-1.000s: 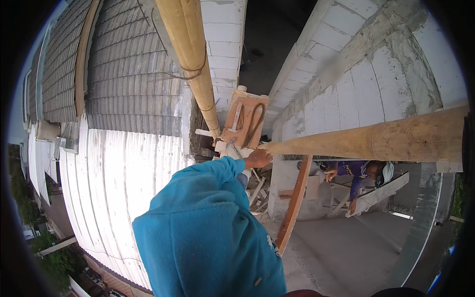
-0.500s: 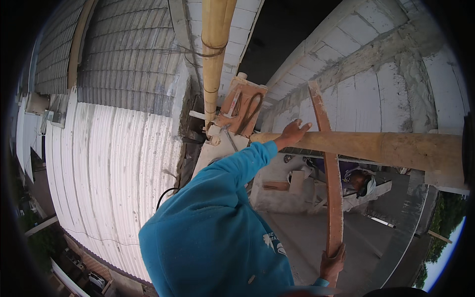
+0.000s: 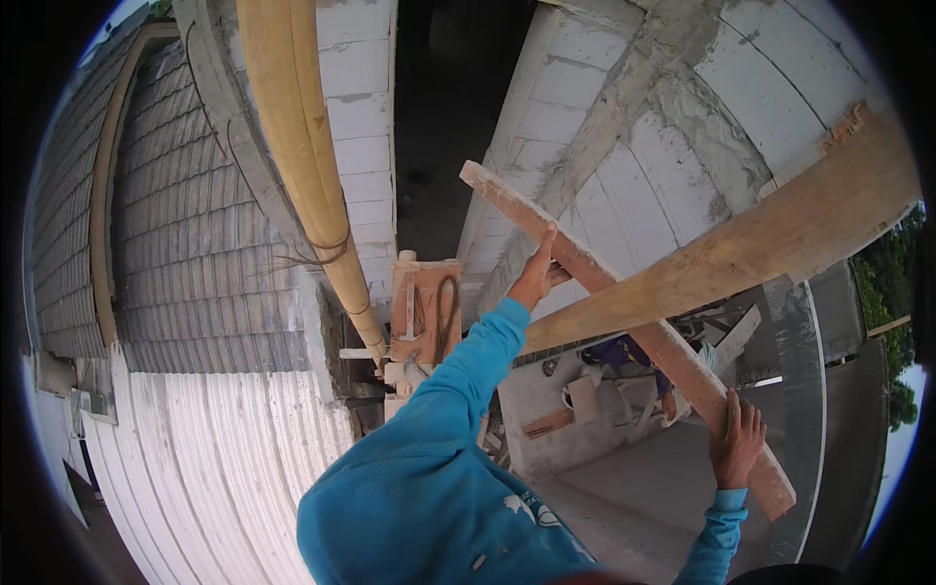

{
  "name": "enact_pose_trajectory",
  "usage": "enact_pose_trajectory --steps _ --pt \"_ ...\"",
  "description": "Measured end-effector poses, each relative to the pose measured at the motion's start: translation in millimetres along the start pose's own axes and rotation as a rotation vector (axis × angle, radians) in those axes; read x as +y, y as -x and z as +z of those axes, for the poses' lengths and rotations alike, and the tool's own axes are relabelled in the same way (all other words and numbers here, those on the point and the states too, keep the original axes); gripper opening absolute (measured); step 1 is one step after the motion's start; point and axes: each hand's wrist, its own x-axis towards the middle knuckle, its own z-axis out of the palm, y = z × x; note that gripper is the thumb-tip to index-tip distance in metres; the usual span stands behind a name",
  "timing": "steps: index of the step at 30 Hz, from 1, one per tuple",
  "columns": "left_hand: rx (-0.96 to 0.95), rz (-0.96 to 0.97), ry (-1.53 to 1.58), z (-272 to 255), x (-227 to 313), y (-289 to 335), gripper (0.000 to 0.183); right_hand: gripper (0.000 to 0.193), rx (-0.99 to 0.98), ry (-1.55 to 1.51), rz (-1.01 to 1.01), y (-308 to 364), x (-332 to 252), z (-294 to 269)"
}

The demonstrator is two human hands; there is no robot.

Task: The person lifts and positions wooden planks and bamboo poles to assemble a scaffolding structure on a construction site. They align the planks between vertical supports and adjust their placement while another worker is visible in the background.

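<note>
A long reddish-brown wooden plank [image 3: 639,327] slants across my front, passing over a thick horizontal bamboo pole [image 3: 673,283]. My left hand [image 3: 537,275] grips the plank's upper part from its left edge, one digit up along the side and the others partly hidden. Lower down, my right hand [image 3: 738,444] is closed round the plank near its bottom end, fingers over the face. Beside my left forearm, a board [image 3: 425,312] carries a hammer [image 3: 410,310] and a looped dark strap or rope [image 3: 447,317].
An upright bamboo pole [image 3: 310,166] tied with wire stands left of the board. Corrugated white roofing [image 3: 224,458] and grey tiles [image 3: 210,263] lie left. Block walls [image 3: 634,185] rise ahead. Far below, a person [image 3: 624,353] is partly hidden by the plank, near wood scraps.
The plank has tilted, its top swinging left and its lower end right. My left hand has come from open above the bamboo onto the plank. My right hand has risen with it.
</note>
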Motion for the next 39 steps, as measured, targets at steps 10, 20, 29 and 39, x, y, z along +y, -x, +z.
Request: enact_pose_trajectory --steps 10,20,29,39 --pt "-0.175 0.357 0.172 80 153 27 0.090 0.075 0.456 -0.045 0.125 -89 4 -26" --pt "-0.339 0.846 0.093 119 293 108 0.061 0.070 0.800 -0.167 0.213 -193 -3 -24" --pt "-0.481 1.020 0.058 141 347 125 0.090 0.058 1.016 -0.137 0.358 -268 7 -43" --pt "-0.278 1.252 0.035 210 311 141 0.059 0.033 1.009 -0.099 0.418 -294 24 -61"
